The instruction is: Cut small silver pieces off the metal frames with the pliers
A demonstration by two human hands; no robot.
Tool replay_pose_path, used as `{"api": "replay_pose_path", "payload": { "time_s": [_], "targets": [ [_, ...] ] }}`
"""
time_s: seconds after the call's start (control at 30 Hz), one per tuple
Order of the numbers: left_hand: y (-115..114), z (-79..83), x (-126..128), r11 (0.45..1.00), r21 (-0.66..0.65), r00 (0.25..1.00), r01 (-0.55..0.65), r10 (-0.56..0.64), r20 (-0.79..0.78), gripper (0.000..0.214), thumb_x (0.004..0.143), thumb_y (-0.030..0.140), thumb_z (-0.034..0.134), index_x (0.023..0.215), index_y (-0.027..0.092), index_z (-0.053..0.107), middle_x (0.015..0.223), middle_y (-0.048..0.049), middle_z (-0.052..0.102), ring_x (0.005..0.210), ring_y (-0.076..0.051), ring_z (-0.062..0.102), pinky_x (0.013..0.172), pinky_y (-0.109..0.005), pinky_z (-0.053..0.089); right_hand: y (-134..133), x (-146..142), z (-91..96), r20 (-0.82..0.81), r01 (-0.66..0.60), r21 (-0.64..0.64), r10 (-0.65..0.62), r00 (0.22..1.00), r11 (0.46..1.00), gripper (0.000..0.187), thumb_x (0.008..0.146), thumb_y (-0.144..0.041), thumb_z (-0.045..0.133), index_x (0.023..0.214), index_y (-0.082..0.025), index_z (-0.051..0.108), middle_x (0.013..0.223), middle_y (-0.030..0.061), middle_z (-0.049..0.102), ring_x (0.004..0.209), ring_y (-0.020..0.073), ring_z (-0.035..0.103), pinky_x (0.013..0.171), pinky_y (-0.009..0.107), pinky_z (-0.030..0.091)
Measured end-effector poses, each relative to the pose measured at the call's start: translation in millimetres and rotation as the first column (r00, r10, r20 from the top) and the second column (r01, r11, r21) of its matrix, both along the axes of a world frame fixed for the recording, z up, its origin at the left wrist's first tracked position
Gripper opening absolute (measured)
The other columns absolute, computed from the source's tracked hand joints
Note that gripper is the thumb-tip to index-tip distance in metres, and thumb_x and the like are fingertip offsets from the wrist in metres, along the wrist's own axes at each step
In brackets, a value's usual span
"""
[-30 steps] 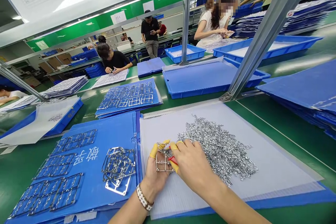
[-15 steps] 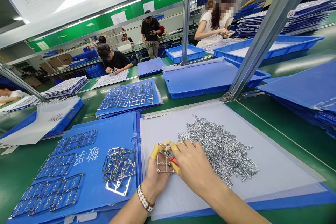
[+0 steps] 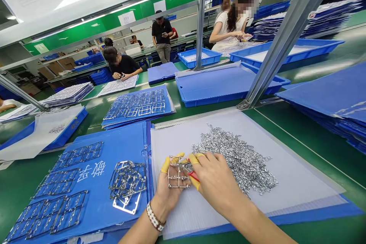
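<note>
My left hand, with yellow finger covers, is closed on a small chrome sprue frame that has a cross-bar in its middle. Red-handled nippers are gripped in my right hand, which wears yellow finger covers too. Their metal jaws reach the right side of the frame; whether they are cutting I cannot tell. Behind my right hand, a heap of small shiny metallic parts lies on a white translucent sheet. To the left, a pile of chrome frames rests on a blue sheet.
Several more frames lie at the blue sheet's left. Beyond stand a stack holding frames, a blue tray and a slanted metal post. Blue sheets are stacked at right. A co-worker sits opposite.
The nippers and my right hand have shifted slightly right relative to the frame, so more of the frame shows. The whole view has moved slightly left.
</note>
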State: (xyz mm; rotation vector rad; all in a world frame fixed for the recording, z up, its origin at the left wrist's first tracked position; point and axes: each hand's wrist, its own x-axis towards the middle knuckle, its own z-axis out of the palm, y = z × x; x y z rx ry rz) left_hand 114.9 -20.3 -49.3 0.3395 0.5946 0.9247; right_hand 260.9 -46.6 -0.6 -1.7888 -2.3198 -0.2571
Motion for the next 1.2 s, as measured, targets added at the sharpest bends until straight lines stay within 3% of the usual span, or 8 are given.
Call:
{"api": "replay_pose_path", "payload": {
  "time_s": [0.17, 0.4, 0.73, 1.0, 1.2],
  "targets": [
    [-0.4, 0.9, -1.0, 0.999, -0.032, 1.000, 0.031, -0.031, -0.005, 0.054, 0.088, 0.053, 0.044, 0.119, 0.011, 0.060, 0.108, -0.0136, 0.065, 0.079, -0.021, 0.061, 0.073, -0.036, 0.050, -2.6, 12.0, -10.5, -0.003, 0.048, -0.048, -0.048, 0.999, 0.998, 0.028, 0.080, -0.024, 0.062, 0.107, -0.018, 0.062, 0.090, 0.0054, 0.066, 0.086, 0.0232, 0.053, 0.071, 0.037, 0.026],
    [0.0, -0.8, -0.3, 0.999, -0.043, 0.999, 0.023, -0.024, -0.036, 0.053, 0.087, 0.052, 0.046, 0.118, 0.012, 0.061, 0.108, -0.0120, 0.064, 0.079, -0.020, 0.060, 0.079, -0.039, 0.050, -0.1, 5.0, -6.6, 0.015, 0.029, -0.085, -0.028, 0.999, 0.996, 0.023, 0.080, -0.024, 0.062, 0.102, -0.018, 0.061, 0.086, 0.0052, 0.064, 0.085, 0.0236, 0.051, 0.070, 0.037, 0.025],
    [1.8, -4.7, -2.0, 0.998, -0.058, 0.997, 0.020, -0.024, -0.076, 0.053, 0.086, 0.054, 0.047, 0.116, 0.012, 0.062, 0.108, -0.0120, 0.064, 0.074, -0.018, 0.060, 0.068, -0.034, 0.050, 1.0, -1.9, -8.6, 0.156, 0.013, -0.094, 0.002, 0.988, 0.996, 0.019, 0.082, -0.013, 0.054, 0.098, -0.017, 0.063, 0.085, 0.0078, 0.061, 0.081, 0.0237, 0.052, 0.066, 0.037, 0.026],
    [-0.2, -0.7, -3.4, 0.999, -0.036, 0.998, 0.031, -0.033, -0.059, 0.054, 0.088, 0.053, 0.044, 0.119, 0.011, 0.060, 0.106, -0.0124, 0.064, 0.073, -0.017, 0.059, 0.072, -0.036, 0.050, -4.2, 2.8, -10.9, 0.117, 0.018, -0.024, -0.015, 0.993, 1.000, 0.019, 0.081, -0.013, 0.056, 0.098, -0.018, 0.063, 0.083, 0.0055, 0.061, 0.079, 0.0223, 0.053, 0.068, 0.038, 0.026],
    [1.7, 5.3, -4.3, 0.999, -0.031, 0.999, 0.044, -0.044, -0.019, 0.054, 0.087, 0.055, 0.043, 0.119, 0.015, 0.058, 0.120, -0.0140, 0.061, 0.087, -0.024, 0.063, 0.071, -0.034, 0.049, -20.7, 3.3, -12.4, 0.044, 0.032, -0.039, -0.031, 0.999, 0.999, 0.029, 0.079, -0.026, 0.063, 0.107, -0.017, 0.061, 0.084, 0.0048, 0.063, 0.082, 0.0229, 0.051, 0.070, 0.039, 0.026]
  ]
}}
